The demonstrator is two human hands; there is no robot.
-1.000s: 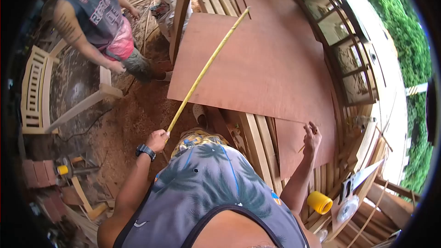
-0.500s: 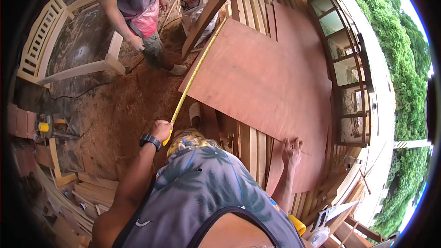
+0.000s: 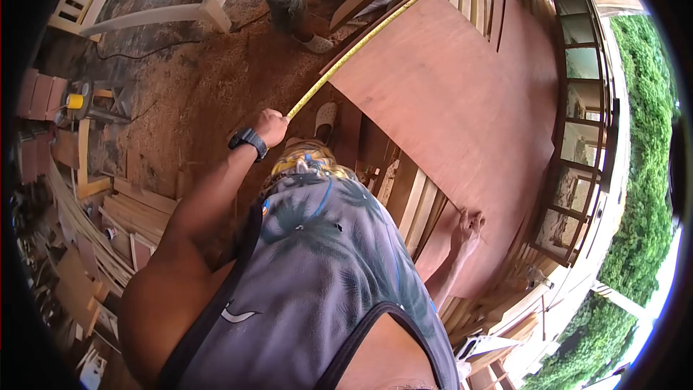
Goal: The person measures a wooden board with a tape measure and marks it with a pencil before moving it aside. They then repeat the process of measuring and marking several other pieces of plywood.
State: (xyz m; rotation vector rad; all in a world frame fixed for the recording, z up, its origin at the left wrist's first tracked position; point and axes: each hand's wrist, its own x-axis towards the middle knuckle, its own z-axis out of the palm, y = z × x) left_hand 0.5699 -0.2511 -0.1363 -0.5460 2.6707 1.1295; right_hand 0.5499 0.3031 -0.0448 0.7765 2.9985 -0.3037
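My left hand [image 3: 273, 128], below a dark wristwatch, is closed round the near end of a yellow tape measure [image 3: 339, 65]. The blade runs taut and slanting along the left edge of a reddish-brown plywood sheet [image 3: 447, 94], up to its far corner. On the near edge of that sheet rests my right hand [image 3: 469, 225], its fingers bent and pinched together. Whatever they hold is too small to make out. The tape's case is mostly hidden in my left fist.
A person's leg and shoe [image 3: 314, 42] stand beyond the tape. Wooden planks [image 3: 413, 198] lie under the sheet, and a glazed wooden frame [image 3: 577, 130] borders it on the right. A pale wooden furniture frame [image 3: 155, 18] stands upper left; sawdust covers the floor.
My view has tilted down and turned, so the sheet appears higher and to the right. My left hand still grips the tape measure; my right hand stays at the sheet's near edge.
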